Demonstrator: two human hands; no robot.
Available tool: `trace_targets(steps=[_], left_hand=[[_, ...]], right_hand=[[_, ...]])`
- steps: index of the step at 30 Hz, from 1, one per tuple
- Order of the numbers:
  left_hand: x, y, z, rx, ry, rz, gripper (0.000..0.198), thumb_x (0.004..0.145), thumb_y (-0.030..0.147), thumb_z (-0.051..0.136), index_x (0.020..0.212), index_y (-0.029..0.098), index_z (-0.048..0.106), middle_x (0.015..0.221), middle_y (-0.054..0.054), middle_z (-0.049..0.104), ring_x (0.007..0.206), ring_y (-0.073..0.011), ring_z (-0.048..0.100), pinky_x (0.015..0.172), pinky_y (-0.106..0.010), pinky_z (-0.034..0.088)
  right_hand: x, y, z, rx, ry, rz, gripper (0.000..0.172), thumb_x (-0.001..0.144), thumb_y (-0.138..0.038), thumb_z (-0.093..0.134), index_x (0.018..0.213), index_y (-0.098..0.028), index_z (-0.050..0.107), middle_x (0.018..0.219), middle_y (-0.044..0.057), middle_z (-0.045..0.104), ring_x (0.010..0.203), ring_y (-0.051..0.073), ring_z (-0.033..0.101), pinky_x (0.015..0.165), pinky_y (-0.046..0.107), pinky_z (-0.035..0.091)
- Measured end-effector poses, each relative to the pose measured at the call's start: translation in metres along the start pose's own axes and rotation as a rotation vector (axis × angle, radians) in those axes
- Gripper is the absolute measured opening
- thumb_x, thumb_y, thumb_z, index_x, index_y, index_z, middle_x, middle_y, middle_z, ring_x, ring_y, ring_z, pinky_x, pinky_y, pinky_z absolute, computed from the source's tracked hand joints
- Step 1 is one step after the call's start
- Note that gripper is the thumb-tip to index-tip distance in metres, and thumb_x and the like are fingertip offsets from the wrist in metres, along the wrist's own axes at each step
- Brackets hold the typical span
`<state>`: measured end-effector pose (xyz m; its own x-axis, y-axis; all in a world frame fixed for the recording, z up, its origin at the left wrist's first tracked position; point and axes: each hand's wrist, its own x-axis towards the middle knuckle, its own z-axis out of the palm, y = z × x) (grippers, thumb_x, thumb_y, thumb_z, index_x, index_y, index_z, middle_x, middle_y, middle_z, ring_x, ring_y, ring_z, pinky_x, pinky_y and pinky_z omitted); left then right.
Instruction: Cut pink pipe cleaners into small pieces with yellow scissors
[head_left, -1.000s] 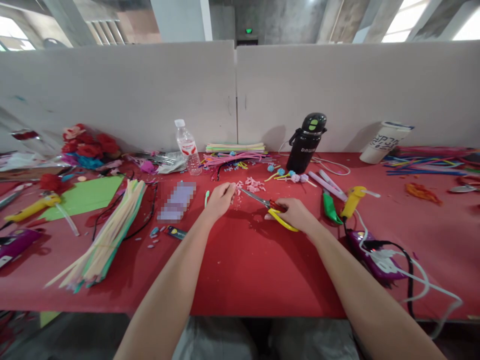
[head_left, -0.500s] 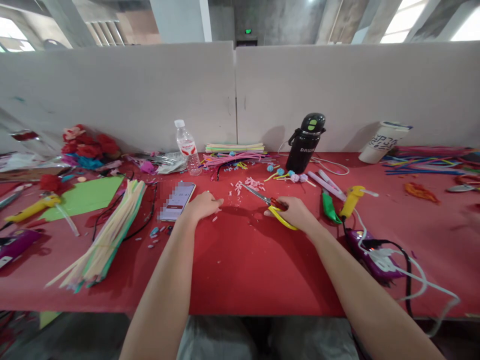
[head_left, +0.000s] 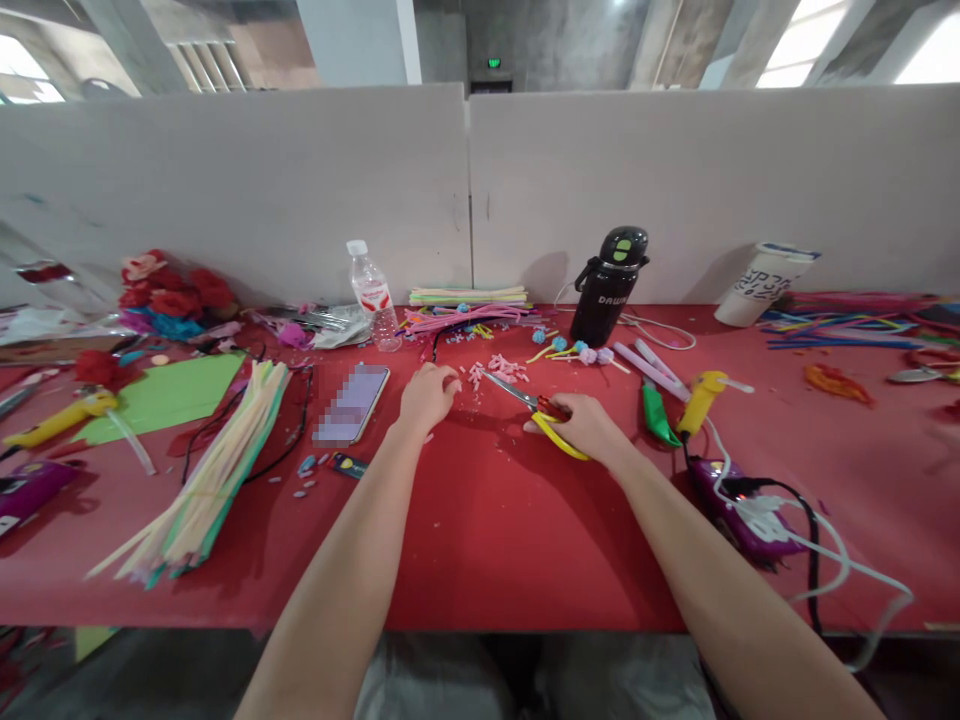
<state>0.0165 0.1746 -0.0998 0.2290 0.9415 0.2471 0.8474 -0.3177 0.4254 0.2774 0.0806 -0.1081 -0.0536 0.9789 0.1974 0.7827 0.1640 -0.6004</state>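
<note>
My right hand [head_left: 585, 424] is closed round the yellow and red handles of a pair of scissors [head_left: 519, 391]. The slim metal blades point left and away from me, their tips beside a small heap of cut pink pieces [head_left: 508, 369]. Left of that heap, low over the table, is my left hand [head_left: 429, 396], with thumb and fingers drawn together in a pinch. What sits between those fingertips is too small to make out. Pale crumbs lie scattered on the red tabletop [head_left: 480, 560] between the hands.
A phone [head_left: 352, 404] and a bundle of pale pipe cleaners [head_left: 210, 470] lie left of my left arm. At the back stand a water bottle [head_left: 373, 300] and a black flask [head_left: 609, 290]. A yellow glue gun [head_left: 700, 402] and a purple power strip [head_left: 742, 515] with cables are right.
My left hand has moved right and slightly away from me, nearer the pink pieces, uncovering a small dark item below the phone. My right hand stays nearly in place with the scissors. The phone's screen looks different.
</note>
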Motion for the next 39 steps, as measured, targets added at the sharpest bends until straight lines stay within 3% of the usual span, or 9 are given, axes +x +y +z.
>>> trace_targets(steps=[5, 17, 24, 29, 34, 39], left_hand=[[-0.001, 0.005, 0.002, 0.099, -0.011, -0.021, 0.025, 0.081, 0.035, 0.056, 0.102, 0.029, 0.068, 0.105, -0.01, 0.058, 0.1, -0.0285, 0.052, 0.086, -0.042, 0.039], [-0.002, 0.01, 0.002, 0.167, -0.038, -0.003, 0.013, 0.081, 0.028, 0.055, 0.088, 0.024, 0.066, 0.103, -0.007, 0.059, 0.099, -0.0239, 0.052, 0.086, -0.038, 0.04], [-0.001, 0.008, 0.004, 0.163, -0.056, -0.084, 0.017, 0.082, 0.033, 0.056, 0.094, 0.023, 0.063, 0.108, -0.008, 0.059, 0.105, -0.026, 0.05, 0.087, -0.04, 0.04], [0.001, 0.006, 0.006, 0.139, -0.046, -0.108, 0.016, 0.08, 0.034, 0.057, 0.087, 0.022, 0.063, 0.104, -0.01, 0.059, 0.103, -0.0279, 0.052, 0.085, -0.041, 0.04], [0.003, 0.001, 0.009, 0.019, 0.009, -0.088, 0.013, 0.076, 0.032, 0.062, 0.081, 0.02, 0.062, 0.097, -0.009, 0.062, 0.093, -0.0238, 0.056, 0.081, -0.037, 0.041], [0.005, -0.003, 0.011, -0.317, 0.015, -0.178, 0.011, 0.07, 0.029, 0.066, 0.07, 0.019, 0.06, 0.075, -0.005, 0.065, 0.072, -0.0176, 0.06, 0.071, -0.03, 0.043]], right_hand=[[0.001, 0.001, 0.0, -0.015, -0.001, -0.003, 0.056, 0.063, -0.07, 0.062, 0.057, -0.019, 0.04, 0.054, -0.004, 0.04, 0.053, 0.01, 0.03, 0.048, 0.024, 0.02], [0.001, 0.003, 0.002, -0.029, -0.013, -0.001, 0.056, 0.062, -0.071, 0.061, 0.058, -0.018, 0.045, 0.055, -0.003, 0.043, 0.053, 0.01, 0.034, 0.048, 0.024, 0.021], [0.002, 0.005, 0.002, -0.034, -0.02, -0.009, 0.055, 0.062, -0.071, 0.062, 0.059, -0.018, 0.047, 0.055, -0.003, 0.044, 0.052, 0.01, 0.035, 0.047, 0.024, 0.021], [0.002, 0.003, 0.002, -0.045, -0.017, -0.01, 0.056, 0.063, -0.072, 0.061, 0.058, -0.018, 0.048, 0.055, -0.002, 0.046, 0.052, 0.01, 0.035, 0.047, 0.024, 0.022], [0.002, 0.002, 0.001, -0.046, -0.018, -0.017, 0.055, 0.063, -0.07, 0.062, 0.058, -0.018, 0.047, 0.055, -0.003, 0.044, 0.053, 0.01, 0.034, 0.046, 0.024, 0.021], [0.002, 0.006, 0.003, -0.058, -0.009, -0.02, 0.054, 0.063, -0.069, 0.063, 0.057, -0.018, 0.044, 0.054, -0.003, 0.041, 0.052, 0.01, 0.032, 0.046, 0.024, 0.021]])
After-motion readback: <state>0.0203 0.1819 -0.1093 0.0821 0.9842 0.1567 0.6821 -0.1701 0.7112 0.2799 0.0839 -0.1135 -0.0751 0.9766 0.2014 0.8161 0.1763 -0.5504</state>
